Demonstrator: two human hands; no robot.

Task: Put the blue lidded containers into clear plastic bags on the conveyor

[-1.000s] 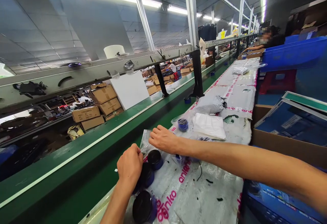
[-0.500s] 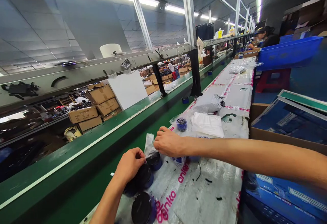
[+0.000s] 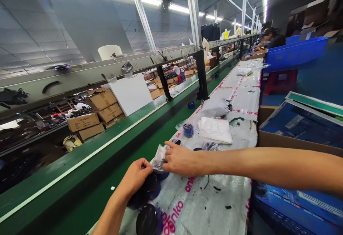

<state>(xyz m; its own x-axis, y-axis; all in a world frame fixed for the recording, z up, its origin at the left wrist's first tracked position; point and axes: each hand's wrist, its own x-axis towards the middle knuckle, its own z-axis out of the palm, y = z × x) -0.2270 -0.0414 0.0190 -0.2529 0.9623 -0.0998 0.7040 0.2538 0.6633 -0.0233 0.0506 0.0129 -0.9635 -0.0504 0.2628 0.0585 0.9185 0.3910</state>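
My left hand (image 3: 137, 176) and my right hand (image 3: 180, 160) both pinch a small clear plastic bag (image 3: 159, 158) over a round dark blue item, held just above the plastic-covered work table (image 3: 214, 206). My left hand also rests against a dark round disc (image 3: 150, 185). Another dark round disc (image 3: 148, 220) lies nearer to me on the table's left edge. My right forearm reaches in from the right across the table.
A green conveyor belt (image 3: 128, 149) runs along the left. A bagged blue coil (image 3: 188, 129), a folded white bag (image 3: 215, 130) and a grey bag (image 3: 216, 108) lie farther up. An open cardboard box (image 3: 284, 140) of blue cartons stands right. A person (image 3: 270, 39) sits far off.
Both hands have drawn the clear bag down over the round blue item, and my right hand has shifted slightly toward me. The view has drifted a little to the right.
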